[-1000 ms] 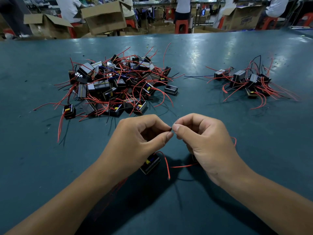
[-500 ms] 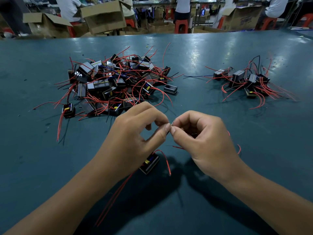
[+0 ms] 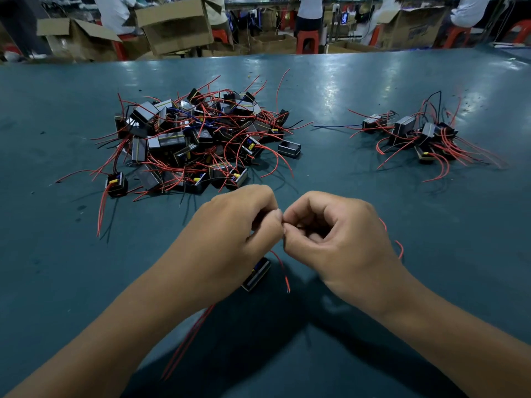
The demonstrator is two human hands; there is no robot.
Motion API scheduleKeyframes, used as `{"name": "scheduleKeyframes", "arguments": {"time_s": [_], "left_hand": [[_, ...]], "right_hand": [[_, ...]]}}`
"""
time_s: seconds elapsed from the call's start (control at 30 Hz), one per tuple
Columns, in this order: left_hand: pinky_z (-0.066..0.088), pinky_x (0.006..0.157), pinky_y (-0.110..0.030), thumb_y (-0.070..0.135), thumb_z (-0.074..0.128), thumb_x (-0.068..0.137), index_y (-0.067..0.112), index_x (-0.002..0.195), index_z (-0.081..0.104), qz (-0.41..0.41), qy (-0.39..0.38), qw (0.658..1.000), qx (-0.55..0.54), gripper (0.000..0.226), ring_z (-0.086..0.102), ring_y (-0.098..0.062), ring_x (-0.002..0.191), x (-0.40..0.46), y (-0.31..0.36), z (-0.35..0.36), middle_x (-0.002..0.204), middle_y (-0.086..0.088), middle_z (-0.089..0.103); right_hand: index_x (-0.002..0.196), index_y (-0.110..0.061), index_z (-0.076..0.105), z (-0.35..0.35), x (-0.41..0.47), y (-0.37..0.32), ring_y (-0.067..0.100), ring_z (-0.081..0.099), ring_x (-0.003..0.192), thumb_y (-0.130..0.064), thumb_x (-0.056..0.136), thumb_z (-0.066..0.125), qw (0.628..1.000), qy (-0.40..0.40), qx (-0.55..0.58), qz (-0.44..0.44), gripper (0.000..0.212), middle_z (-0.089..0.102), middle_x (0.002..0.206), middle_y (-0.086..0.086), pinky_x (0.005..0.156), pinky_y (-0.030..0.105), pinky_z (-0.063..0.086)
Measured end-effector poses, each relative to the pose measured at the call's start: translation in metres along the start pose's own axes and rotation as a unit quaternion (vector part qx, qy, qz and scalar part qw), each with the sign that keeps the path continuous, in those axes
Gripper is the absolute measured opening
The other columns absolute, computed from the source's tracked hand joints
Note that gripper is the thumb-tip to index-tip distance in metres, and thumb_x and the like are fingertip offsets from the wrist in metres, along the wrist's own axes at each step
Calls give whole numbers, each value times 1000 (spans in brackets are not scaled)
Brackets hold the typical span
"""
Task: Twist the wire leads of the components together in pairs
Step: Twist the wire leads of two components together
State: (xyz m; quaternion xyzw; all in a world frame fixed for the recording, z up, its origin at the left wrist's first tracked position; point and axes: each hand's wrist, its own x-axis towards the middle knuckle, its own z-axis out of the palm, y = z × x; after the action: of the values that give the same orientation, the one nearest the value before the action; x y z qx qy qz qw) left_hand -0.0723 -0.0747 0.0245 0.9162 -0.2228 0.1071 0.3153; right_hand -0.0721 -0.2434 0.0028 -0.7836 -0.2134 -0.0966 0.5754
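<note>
Wire leads (image 3: 283, 225) are pinched between the fingertips of the left hand (image 3: 235, 234) and the right hand (image 3: 339, 239), both curled tight and meeting just above the table (image 3: 344, 173); the bare ends themselves are too small to be made out. One component (image 3: 257, 274) is seen below the left hand, with a loose red lead (image 3: 283, 271) hanging beside it. A large pile of components (image 3: 189, 142) is left at the far left, judged as untwisted, while a smaller pile (image 3: 422, 136) is set well apart to the right, likely finished. Most of the work is therefore judged as still to be done. Compared with the earlier frames, the left fingers are curled closer over the thumb, the fingertips are pressed nearer together, and the two red leads under the left forearm are stretched further out.
</note>
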Motion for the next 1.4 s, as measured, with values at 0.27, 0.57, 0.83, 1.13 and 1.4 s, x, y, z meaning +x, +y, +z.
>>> {"name": "scheduleKeyframes", "arguments": {"time_s": [0.27, 0.57, 0.83, 1.13, 1.4], "left_hand": [[36, 50, -14, 22, 64, 94, 16, 64, 65, -72, 12, 955, -287, 31, 45, -6, 50, 4, -11, -4, 56, 7, 55], [48, 74, -35, 21, 74, 86, 11, 92, 77, 212, 53, 975, -39, 12, 62, -21, 86, 10, -28, -13, 93, 2, 66], [45, 73, -34, 22, 67, 94, 9, 87, 73, 248, 57, 967, 22, 16, 56, -22, 81, 9, -28, -11, 90, 1, 63], [27, 52, -24, 31, 62, 93, 20, 74, 66, -80, -90, 951, -286, 22, 32, -10, 58, 1, -14, -4, 65, 1, 42], [37, 51, -20, 32, 71, 88, 17, 76, 73, -66, -40, 949, -304, 19, 47, -12, 56, 2, -19, -16, 65, 1, 59]], "right_hand": [[73, -16, 66, -8, 3, -1, 1, 41, 46, -6, 82, 72, 1000, -25, -10, -8, 15, 54, 56, -12, 49, 8, 33], [76, -15, 65, -17, 7, 0, 7, 45, 57, -15, 82, 66, 990, -103, 92, 27, 6, 56, 62, -8, 53, 23, 37], [78, -14, 65, -17, 6, 2, 7, 43, 57, -14, 84, 67, 990, -116, 76, 6, 6, 54, 62, -8, 53, 23, 34], [77, -10, 67, -15, 5, 1, 1, 47, 52, -3, 82, 71, 994, -63, -61, -72, 9, 51, 57, -19, 55, 6, 33], [74, -18, 64, -16, 6, 1, 1, 42, 49, -16, 82, 66, 997, -76, 15, 0, 8, 54, 57, -15, 51, 13, 34]]}}
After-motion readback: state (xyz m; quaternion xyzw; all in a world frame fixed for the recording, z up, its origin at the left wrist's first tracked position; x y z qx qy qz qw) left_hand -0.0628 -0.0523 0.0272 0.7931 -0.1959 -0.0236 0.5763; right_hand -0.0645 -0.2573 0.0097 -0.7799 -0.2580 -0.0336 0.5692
